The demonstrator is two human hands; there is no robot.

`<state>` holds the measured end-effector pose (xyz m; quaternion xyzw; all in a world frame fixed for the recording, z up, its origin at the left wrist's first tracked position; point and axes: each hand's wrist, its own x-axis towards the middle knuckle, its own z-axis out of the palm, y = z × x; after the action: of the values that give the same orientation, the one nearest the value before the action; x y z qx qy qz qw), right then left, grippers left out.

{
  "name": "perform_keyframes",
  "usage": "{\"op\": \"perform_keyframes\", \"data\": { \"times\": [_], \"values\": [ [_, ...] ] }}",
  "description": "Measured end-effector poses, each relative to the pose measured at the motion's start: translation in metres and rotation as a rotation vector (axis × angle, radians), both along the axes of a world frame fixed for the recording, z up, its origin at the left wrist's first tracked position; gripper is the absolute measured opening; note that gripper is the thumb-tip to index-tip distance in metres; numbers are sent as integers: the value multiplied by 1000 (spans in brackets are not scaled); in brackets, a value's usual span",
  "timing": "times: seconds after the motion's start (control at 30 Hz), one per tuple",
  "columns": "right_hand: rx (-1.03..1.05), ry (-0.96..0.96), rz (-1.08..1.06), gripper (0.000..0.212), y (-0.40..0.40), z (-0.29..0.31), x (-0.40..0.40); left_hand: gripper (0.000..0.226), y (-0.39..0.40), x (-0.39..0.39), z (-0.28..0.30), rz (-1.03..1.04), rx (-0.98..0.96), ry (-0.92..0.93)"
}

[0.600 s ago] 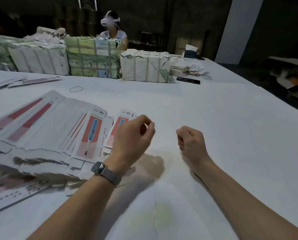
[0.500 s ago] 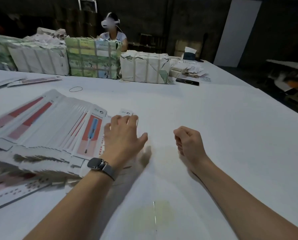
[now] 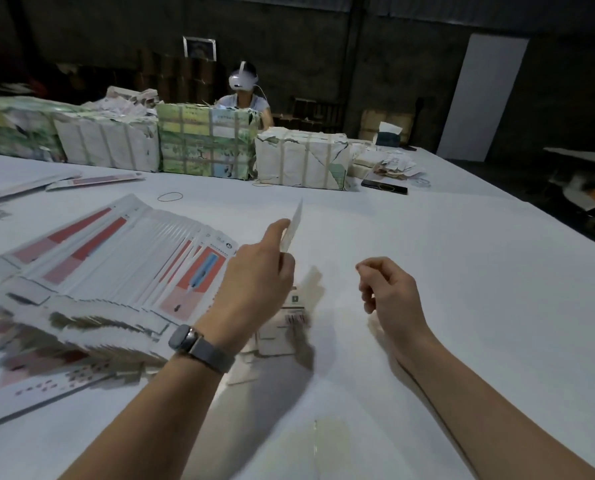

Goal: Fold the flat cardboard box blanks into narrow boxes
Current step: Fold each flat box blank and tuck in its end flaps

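The left hand pinches one flat white cardboard box blank between thumb and fingers and holds it lifted on edge above the white tabletop, so the blank shows almost edge-on and its lower part is blurred. The right hand hovers just beside it, apart from the blank, fingers loosely curled and holding nothing. A grey-banded wristwatch sits on the left wrist.

The fanned pile of flat red-and-white printed blanks lies on the tabletop to the left, touching the left forearm's shadow side; more blanks lie further back. A thin rubber band loop rests beyond the pile, and paper-wrapped strapped bundles line the far edge, where another person in a white headset sits.

The step in hand looks like bringing a single blank to the middle for folding. To do it well, I judge the right hand should take the free long edge so both hands share the blank, then press the opposite creases toward each other to pop the tube open squarely. It seems wise to check that only one blank is lifted, since thin sheets from a fan cling together, and to fold along the scored lines without crushing the narrow panels.
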<state>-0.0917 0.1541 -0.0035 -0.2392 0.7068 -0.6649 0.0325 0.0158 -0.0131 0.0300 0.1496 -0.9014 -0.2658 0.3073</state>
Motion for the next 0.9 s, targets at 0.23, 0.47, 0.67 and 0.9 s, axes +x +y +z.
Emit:
{"op": "perform_keyframes", "data": {
  "times": [0.23,0.47,0.67,0.9],
  "values": [
    [80,271,41,52,1,29,3,50,13,5,4,-390,632,37],
    [151,432,68,53,3,28,16,63,27,4,-9,-672,918,-136],
    [319,381,44,41,6,29,15,39,36,4,-19,-718,1235,-107],
    [308,252,53,12,8,29,7,41,29,12,-29,-721,1029,-7]
  ]
}}
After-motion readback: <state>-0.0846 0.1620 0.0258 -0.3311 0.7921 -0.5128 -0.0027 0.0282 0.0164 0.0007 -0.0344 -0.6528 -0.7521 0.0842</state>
